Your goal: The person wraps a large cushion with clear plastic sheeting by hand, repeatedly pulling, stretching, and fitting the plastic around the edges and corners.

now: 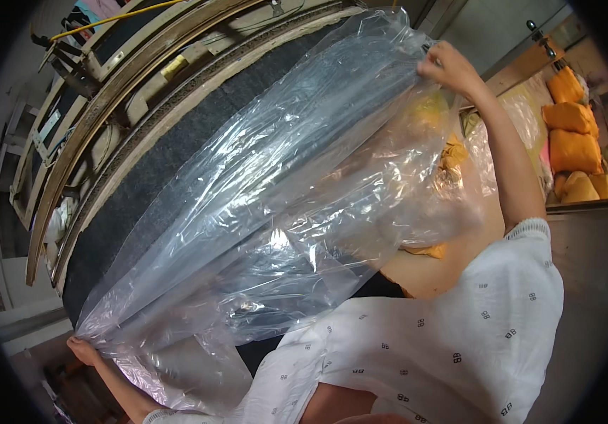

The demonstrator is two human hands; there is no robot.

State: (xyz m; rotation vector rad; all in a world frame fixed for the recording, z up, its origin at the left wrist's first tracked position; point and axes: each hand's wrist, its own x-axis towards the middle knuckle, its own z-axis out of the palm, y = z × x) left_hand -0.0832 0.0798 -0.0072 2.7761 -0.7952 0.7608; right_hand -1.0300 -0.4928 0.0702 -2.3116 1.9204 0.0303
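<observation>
I judge this as spreading, with my left hand (86, 350) at eight o'clock and right hand (451, 69) between one and two pinching the clear plastic sheet (247, 187) over the dark worktop (124, 201), next needing even tension.

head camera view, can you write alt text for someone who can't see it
A wide clear plastic sheet spans a dark work surface, gripped by the left hand at lower left and the right hand at upper right. Orange bundles sit at far right; a white patterned shirt fills the lower right.
</observation>
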